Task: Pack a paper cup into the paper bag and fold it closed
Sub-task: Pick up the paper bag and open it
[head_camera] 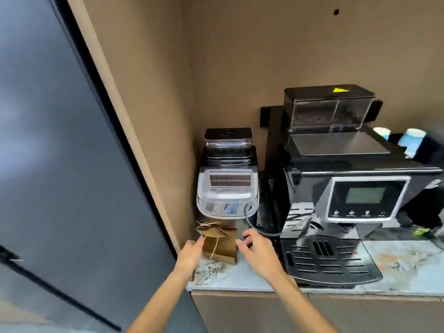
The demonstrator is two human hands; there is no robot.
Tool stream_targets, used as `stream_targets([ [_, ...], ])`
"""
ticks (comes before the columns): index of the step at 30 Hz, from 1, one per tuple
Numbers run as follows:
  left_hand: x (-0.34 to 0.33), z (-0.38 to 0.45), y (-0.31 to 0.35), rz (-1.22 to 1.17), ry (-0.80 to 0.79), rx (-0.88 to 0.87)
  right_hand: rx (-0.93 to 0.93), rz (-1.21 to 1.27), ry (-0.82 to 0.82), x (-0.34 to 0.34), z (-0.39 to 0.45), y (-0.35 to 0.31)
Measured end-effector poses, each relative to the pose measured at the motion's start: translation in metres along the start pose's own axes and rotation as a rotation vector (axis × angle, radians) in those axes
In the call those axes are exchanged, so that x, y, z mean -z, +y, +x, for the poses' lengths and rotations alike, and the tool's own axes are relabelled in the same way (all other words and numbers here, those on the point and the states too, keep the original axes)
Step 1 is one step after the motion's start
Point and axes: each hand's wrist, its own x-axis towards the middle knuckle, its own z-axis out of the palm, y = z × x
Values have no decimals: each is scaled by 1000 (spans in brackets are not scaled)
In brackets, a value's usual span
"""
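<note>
- Paper bag (219, 246): brown kraft paper, creased, with a twine handle; it stands on the near left corner of the countertop (242, 277), its top crumpled into angular folds.
- Countertop: smooth, marbled grey-white stone with rust veining.
- Left hand (189, 254): fingers extended and apart, fingertips touching the bag's left side near the top; it grips nothing.
- Right hand (258, 251): fingers spread and curved, just right of the bag, with no clear contact visible.
- Ice maker (227, 192): rounded silver plastic body with a clear lid, directly behind the bag.
- Coffee machine (341, 200): glossy black, boxy, with a slotted drip tray, to the right.
- Paper cups (413, 138): white-rimmed, blurred, far right.
</note>
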Motion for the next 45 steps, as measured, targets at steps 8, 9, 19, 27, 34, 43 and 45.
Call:
stream_targets([
  [8,-15,39,14,-228,-30,124,29,-58,-133,-1,33,-15],
  [9,-17,43,15,-266,-35,142,43,-57,-131,0,36,-15],
  [19,-35,67,12,-355,1,72,203,-71,-287,-13,18,-29],
  [27,-2,39,1,59,-64,-338,29,-161,-139,-47,5,-70],
  [34,41,-5,-10,276,-361,-647,-277,-145,-116,-71,-29,-85],
  [43,60,-85,-21,371,-633,-824,-457,396,203,-80,-105,-85],
  [45,59,-102,-20,372,-661,-856,-578,390,230,-70,-120,-88],
])
